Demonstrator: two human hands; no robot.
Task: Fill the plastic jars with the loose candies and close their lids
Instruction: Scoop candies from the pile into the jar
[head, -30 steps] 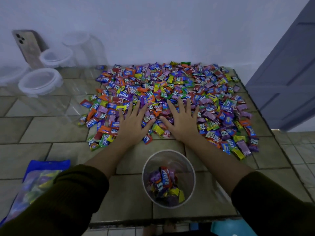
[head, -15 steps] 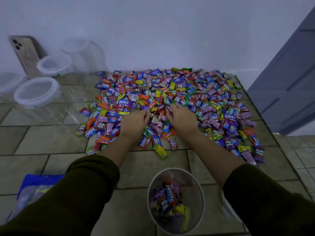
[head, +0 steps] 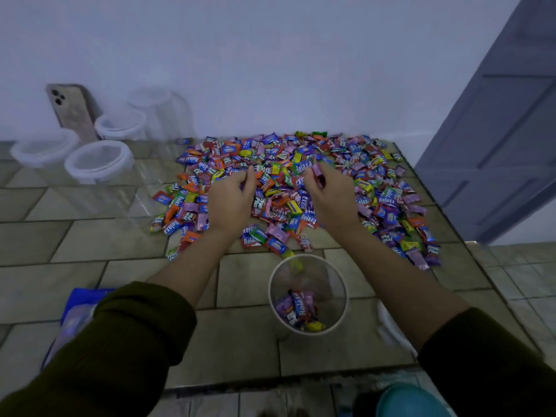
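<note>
Scooping: both hands lay flat and spread on the candies (head: pixel 379 188) a second ago, then curled into them, and are now raised just off the heap with fingers drawn in.
Left hand (head: pixel 231 200): fingers curled against the thumb, back of the hand to the camera; probably gripping candies, but the catch itself is hidden.
Right hand (head: pixel 331 197): fingers bunched, pinching a pink wrapper that shows at the fingertips (head: pixel 316 173).
Candies location: a wide loose spread on the far right of the tiled table (head: pixel 90 236), with a few strays near the hands.
Open jar (head: pixel 334 276): upright, near centre, between the forearms, lid off, only a shallow layer of sweets at the bottom.
Meaning: looks like a fresh two-handed scoop ready to go to the jar; filling is barely begun and no lid has been closed on a filled jar.
Hidden: palms and whatever they hold; a white lid (head: pixel 388 326) shows only partly beside the right forearm.
Cut off: blue bag (head: pixel 75 314) behind the left sleeve; a teal thing at the near edge, identity unclear.
Hard to make out: clear lidded jars (head: pixel 99 161) at far left look empty, but the clear walls blur into the tiles; a phone (head: pixel 73 111) leans on the wall behind them.
</note>
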